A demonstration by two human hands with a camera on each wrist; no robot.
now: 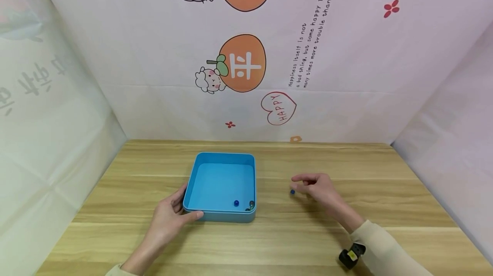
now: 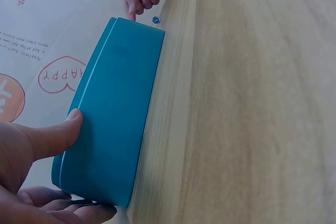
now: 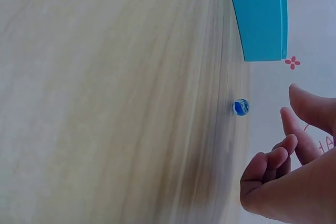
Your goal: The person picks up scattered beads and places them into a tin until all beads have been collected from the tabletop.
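Observation:
A square, shallow blue box (image 1: 224, 182) stands on the wooden table. My left hand (image 1: 166, 217) holds it at the near left corner, the thumb (image 2: 59, 136) against the front wall and the other fingers round the left side. Inside, a dark blue marble (image 1: 236, 203) lies near the front, with darker marbles (image 1: 251, 203) in the near right corner. To the right of the box a blue-and-white swirled marble (image 3: 241, 107) sits on the table. Just above it hovers my right hand (image 1: 316, 188), thumb and index finger apart and the other fingers curled, holding nothing.
Behind the table (image 1: 269, 241) hangs a white printed cloth (image 1: 165, 109) with cartoon fruit and lettering. More white cloth stands at the left (image 1: 50, 139) and right (image 1: 454, 139) sides. A small black device (image 1: 349, 257) sits at the right wrist.

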